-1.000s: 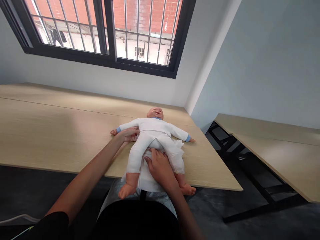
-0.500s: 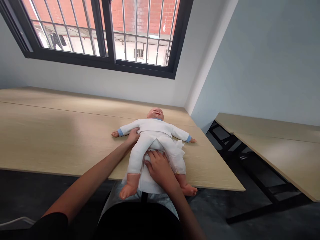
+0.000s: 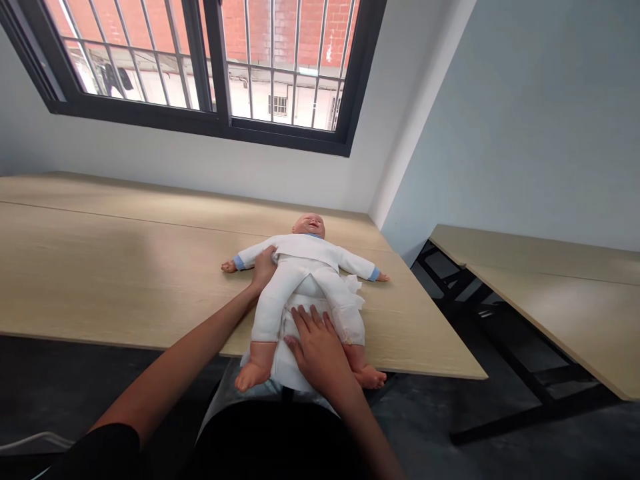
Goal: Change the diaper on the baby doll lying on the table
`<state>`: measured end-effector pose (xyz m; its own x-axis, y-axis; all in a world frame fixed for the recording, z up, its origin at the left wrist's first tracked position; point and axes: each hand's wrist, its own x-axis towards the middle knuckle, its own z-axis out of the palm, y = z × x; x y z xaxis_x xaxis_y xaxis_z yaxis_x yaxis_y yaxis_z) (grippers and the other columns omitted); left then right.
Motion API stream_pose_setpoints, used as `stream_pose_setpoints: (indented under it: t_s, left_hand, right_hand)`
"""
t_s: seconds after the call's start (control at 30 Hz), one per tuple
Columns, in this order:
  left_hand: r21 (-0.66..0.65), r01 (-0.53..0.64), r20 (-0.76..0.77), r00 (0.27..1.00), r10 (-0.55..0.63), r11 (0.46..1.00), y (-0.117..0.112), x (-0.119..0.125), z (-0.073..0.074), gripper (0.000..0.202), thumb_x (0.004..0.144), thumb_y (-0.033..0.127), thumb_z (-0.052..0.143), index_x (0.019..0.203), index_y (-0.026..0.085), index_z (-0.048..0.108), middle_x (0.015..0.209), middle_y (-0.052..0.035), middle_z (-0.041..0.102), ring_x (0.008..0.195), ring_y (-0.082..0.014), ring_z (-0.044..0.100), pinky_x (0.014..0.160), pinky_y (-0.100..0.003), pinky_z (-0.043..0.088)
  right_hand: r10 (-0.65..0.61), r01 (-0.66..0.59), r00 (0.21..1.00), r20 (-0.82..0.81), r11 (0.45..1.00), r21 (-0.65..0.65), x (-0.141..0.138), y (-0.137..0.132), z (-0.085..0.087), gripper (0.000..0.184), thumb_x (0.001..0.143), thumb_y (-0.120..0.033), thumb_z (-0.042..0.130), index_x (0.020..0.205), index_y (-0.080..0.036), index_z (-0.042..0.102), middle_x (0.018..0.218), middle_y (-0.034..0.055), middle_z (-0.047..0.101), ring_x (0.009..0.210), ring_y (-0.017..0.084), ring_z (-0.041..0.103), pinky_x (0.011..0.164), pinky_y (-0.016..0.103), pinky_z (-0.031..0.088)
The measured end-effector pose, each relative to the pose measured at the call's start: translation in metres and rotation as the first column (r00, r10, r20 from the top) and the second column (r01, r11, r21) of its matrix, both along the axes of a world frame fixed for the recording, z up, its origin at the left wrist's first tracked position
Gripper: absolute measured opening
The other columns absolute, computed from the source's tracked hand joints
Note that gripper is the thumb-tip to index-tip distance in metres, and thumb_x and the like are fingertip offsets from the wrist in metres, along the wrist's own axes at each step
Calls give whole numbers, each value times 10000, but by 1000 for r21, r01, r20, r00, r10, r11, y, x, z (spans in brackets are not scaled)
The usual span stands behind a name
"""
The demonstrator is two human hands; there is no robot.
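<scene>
While the doll [image 3: 303,267] overhangs the near edge [image 3: 425,372], the table [image 3: 125,280] stretches leftward.

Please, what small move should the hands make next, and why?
Perhaps fold the near end of the white pad up toward the doll: it lies on its back, legs apart, the pad spread between them; the right hand rests on the pad, and the left hand is at the doll's side.

The right hand [image 3: 320,343] lies palm down, fingers [image 3: 317,318] slightly spread, thumb [image 3: 294,345] to their left; beyond them, leftward, the left hand [image 3: 264,267] stretches forward.
</scene>
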<state>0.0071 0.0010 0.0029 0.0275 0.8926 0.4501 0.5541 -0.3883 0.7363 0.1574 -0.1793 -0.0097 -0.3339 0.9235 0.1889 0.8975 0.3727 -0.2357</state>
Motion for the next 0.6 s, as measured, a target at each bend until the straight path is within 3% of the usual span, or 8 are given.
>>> stream_pose_setpoints:
  t_s: [0.17,0.3,0.4,0.43,0.5,0.57,0.6]
  left_hand:
    - [-57,-64,-124,991,56,996,-6,-11,11,134,736,195,582,865,172,611,830,-63,682,790,-246,621,697,-314,454]
    - [7,-104,-117,988,104,995,-42,-17,23,261,877,311,494,1063,173,614,1009,-107,645,859,-259,632,793,-378,491]
    - [-69,98,-75,992,-104,993,-81,-18,28,349,901,462,514,1111,206,622,1085,-91,620,945,-250,643,894,-397,509]
    - [-91,165,-85,981,-172,982,-92,-19,28,404,869,495,568,1167,226,616,1166,-94,587,1049,-264,624,949,-407,495]
    - [-126,266,-102,955,-279,956,-107,-21,26,522,813,478,651,1283,264,578,1318,-102,488,1241,-286,536,1056,-420,437]
    - [-150,332,-93,933,-347,931,-112,-26,21,569,805,414,660,1345,277,545,1392,-105,421,1348,-288,448,1126,-417,374]
    - [-156,354,-83,925,-370,922,-110,-29,18,558,814,389,646,1351,275,545,1401,-105,417,1374,-282,421,1145,-416,351]
  right_hand:
    - [-6,7,998,60,1000,-8,-1,3,14,550,1014,-362,451,1484,-78,408,1537,139,363,1426,363,324,1161,542,320]
    - [28,-34,998,49,991,127,7,-22,27,545,988,-451,504,1408,-103,509,1478,144,461,1382,339,408,1146,515,361]
    - [135,-143,989,54,970,197,14,-50,21,702,845,-587,670,1376,-151,527,1452,126,497,1333,350,461,1104,531,407]
    - [150,-163,986,73,961,221,15,-57,16,711,814,-561,716,1365,-152,529,1448,129,499,1317,355,472,1088,535,417]
    - [136,-165,984,119,943,289,18,-62,7,492,851,-371,717,1267,-143,586,1413,130,534,1276,342,505,1073,516,420]
    - [120,-157,985,125,924,350,19,-58,5,202,910,-149,574,1099,-160,642,1305,99,616,1188,280,564,1081,461,398]
    - [127,-160,986,112,913,376,19,-54,8,206,921,-84,495,1027,-172,649,1219,82,657,1114,246,594,1082,431,387]
